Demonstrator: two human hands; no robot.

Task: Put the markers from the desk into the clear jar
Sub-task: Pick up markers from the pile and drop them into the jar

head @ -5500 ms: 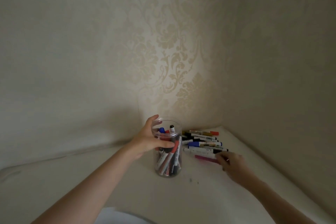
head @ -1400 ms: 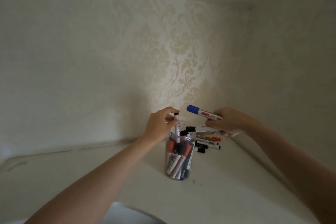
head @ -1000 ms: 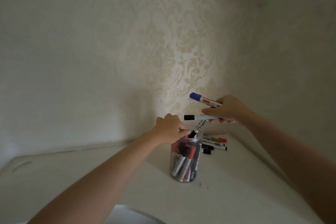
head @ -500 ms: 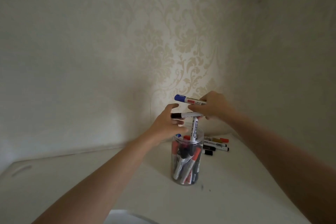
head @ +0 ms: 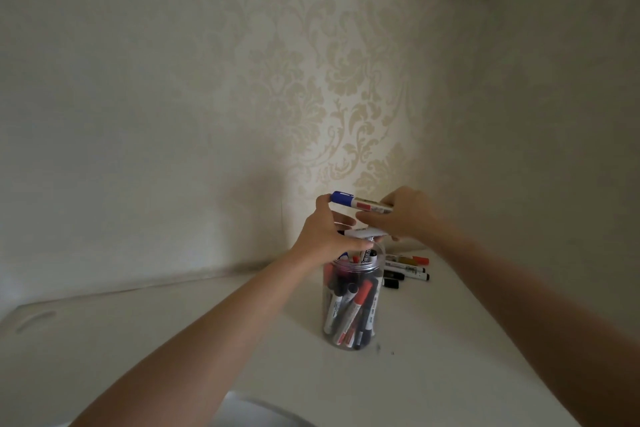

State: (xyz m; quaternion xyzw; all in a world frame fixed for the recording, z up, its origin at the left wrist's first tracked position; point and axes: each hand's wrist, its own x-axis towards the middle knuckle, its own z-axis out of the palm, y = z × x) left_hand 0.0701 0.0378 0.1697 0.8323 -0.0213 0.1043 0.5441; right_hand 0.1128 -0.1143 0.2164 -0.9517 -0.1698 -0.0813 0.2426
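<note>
Clear jar (head: 349, 315) upright on the pale desk (head: 173, 340), packed with markers, right hand (head: 403, 215) just above its mouth grasping a blue-capped marker (head: 360, 202) and a white marker (head: 362, 233), left hand (head: 325, 236) closing fingers on that white marker, loose markers (head: 405, 269) lying just behind the jar.

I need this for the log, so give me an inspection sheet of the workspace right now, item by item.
Surface: pale desk, a few small dark specks by the jar.
Job's things: clear jar upright, nearly full of markers; loose markers lying behind it.
Clutter: nothing seen.
Grippers: left hand above the jar mouth, taking the white marker; right hand holds the blue-capped marker.
Cables: nothing seen.
Surroundings: patterned wallpaper, room corner.
</note>
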